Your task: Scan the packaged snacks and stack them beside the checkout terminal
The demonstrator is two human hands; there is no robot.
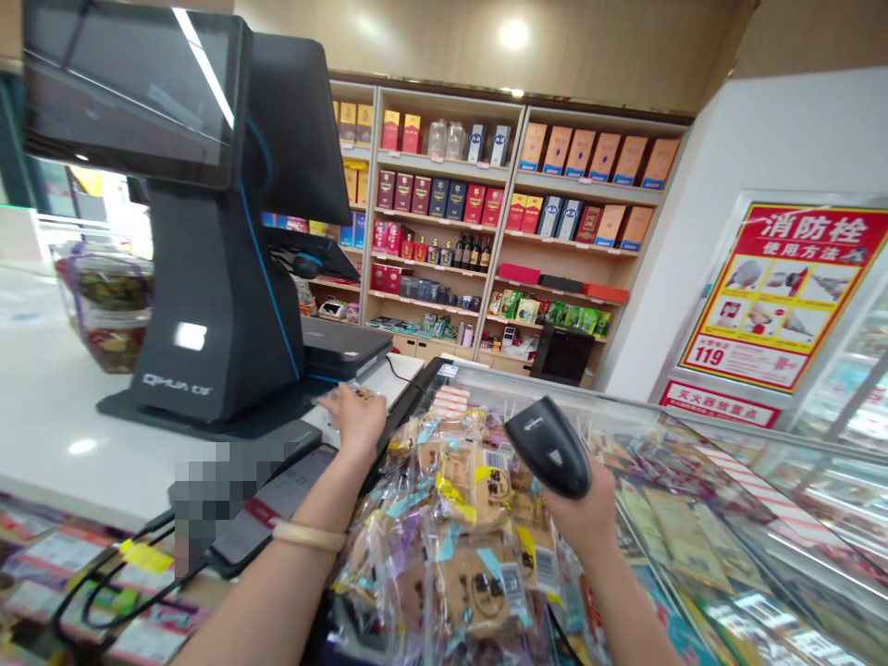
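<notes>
My right hand (589, 513) is closed around the handle of a black barcode scanner (549, 446), raised above a heap of small clear packets. My left hand (357, 416) reaches forward over the white counter beside the register base, its fingers closed on a small clear packet (362, 392); much of that packet is hidden. Between my forearms lies the heap of bagged snack packets (472, 578), with brown labels, barcodes and yellow or blue stripes. A yellowish bangle (309, 536) circles my left wrist.
A dark point-of-sale terminal (208, 277) stands on the white counter (90, 453) at left, with a phone (267, 509) and black cables before it. A glass display case (721, 518) runs along the right. Shelves of boxed goods (450, 199) line the back wall.
</notes>
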